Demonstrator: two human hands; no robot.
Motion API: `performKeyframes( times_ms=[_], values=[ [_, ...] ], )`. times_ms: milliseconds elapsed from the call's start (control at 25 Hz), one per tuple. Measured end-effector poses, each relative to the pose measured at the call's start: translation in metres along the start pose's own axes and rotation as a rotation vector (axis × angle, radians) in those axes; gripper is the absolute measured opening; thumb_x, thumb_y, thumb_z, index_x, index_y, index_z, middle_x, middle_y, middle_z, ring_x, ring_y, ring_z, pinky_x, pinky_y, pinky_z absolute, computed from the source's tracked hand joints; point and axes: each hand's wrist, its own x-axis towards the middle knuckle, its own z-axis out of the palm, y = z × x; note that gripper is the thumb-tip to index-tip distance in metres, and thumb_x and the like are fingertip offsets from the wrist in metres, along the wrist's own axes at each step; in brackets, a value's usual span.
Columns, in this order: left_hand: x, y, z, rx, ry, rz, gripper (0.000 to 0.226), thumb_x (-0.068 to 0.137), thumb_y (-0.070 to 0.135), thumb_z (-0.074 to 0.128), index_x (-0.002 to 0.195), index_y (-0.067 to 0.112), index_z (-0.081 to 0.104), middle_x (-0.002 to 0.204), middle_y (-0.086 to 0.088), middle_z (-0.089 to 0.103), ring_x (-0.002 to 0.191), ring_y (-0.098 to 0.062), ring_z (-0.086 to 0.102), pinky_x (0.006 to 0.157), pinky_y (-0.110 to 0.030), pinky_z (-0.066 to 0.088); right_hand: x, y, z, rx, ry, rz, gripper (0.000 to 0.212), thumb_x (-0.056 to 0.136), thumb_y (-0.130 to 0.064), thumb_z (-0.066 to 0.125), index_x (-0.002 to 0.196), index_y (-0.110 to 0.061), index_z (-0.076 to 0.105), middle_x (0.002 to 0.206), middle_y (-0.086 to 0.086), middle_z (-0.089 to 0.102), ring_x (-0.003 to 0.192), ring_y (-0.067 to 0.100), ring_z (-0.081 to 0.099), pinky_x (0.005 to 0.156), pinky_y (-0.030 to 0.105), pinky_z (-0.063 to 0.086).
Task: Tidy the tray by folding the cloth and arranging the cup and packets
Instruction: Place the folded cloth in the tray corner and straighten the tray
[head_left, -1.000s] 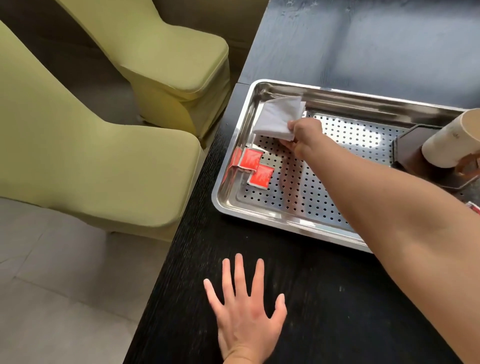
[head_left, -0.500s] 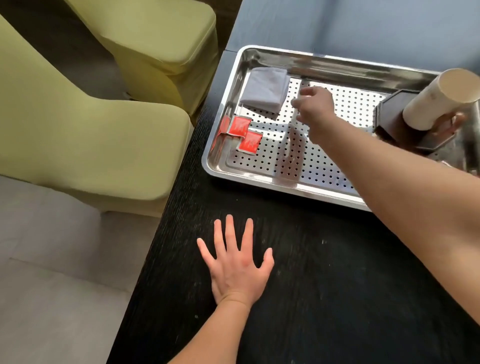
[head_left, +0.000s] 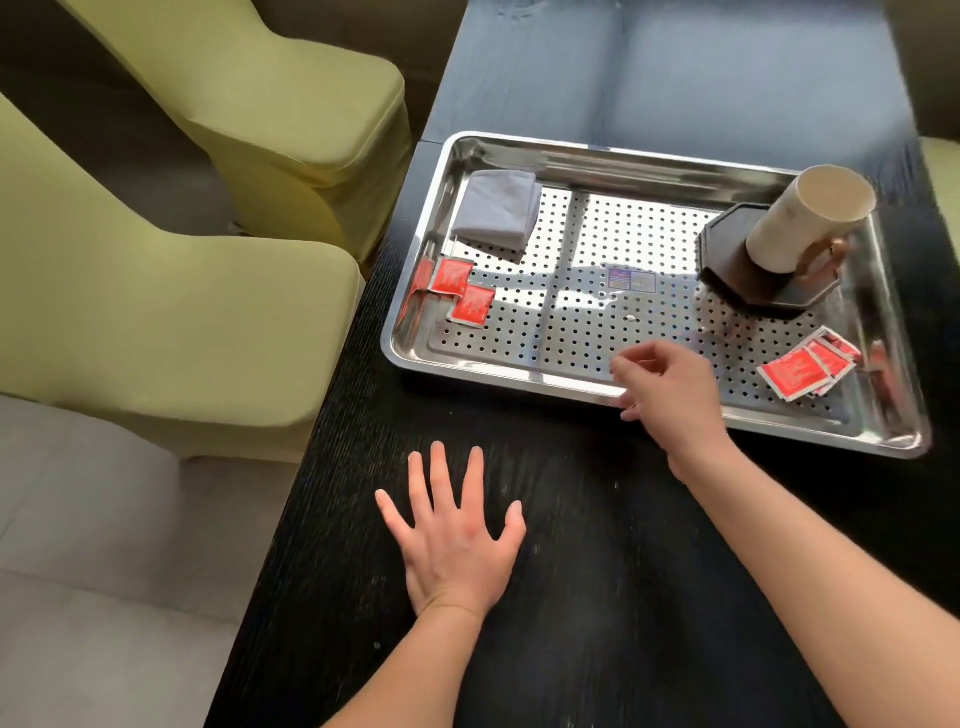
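Head view. I see a steel tray (head_left: 519, 364) with a perforated floor lying on the black desk (head_left: 597, 597). My left hand (head_left: 457, 545) lies flat on the desk, palm down, fingers spread wide and holding nothing, well short of the tray's near rim. My right hand (head_left: 670, 389) sits over the near rim of the tray, fingers loosely curled and apart, with nothing between them; whether it touches the rim I cannot tell.

In the tray's far left corner lies the folded grey cloth (head_left: 496, 210), a compact rectangle against the left wall. Just nearer than it, two red packets (head_left: 462, 291) lie overlapping, with a reddish mirror image on the tray wall beside them. A second cluster of red packets (head_left: 808, 366) lies fanned near the near right corner. At the far right, the pale cup (head_left: 800, 223) stands on a dark octagonal coaster (head_left: 753, 280). A small printed sticker (head_left: 631, 280) shows on the tray floor near its middle.

Left of the desk stand two yellow-green chairs (head_left: 171, 322) on a pale tiled floor (head_left: 78, 571).
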Motion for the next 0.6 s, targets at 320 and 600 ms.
performKeyframes(
  times_ms=[320, 600],
  values=[
    [-0.002, -0.001, -0.003, 0.041, -0.037, -0.025, 0.078, 0.086, 0.069, 0.024, 0.154, 0.031, 0.025, 0.163, -0.011, 0.021, 0.151, -0.034, 0.01, 0.115, -0.069, 0.005, -0.01, 0.021, -0.005, -0.936, -0.045, -0.448, 0.026, 0.094, -0.044, 0.061, 0.103, -0.025, 0.076, 0.093, -0.005, 0.073, 0.089, 0.019, 0.062, 0.083, 0.036, 0.05],
    [0.001, -0.005, -0.005, -0.026, -0.091, -0.018, 0.077, 0.088, 0.072, 0.019, 0.155, 0.038, 0.006, 0.165, -0.005, -0.001, 0.151, -0.027, -0.012, 0.116, -0.065, -0.008, -0.019, 0.026, -0.008, -0.881, -0.023, -0.425, 0.021, 0.096, -0.036, 0.061, 0.105, -0.024, 0.076, 0.094, -0.004, 0.071, 0.091, 0.019, 0.053, 0.082, 0.035, 0.045]
  ],
)
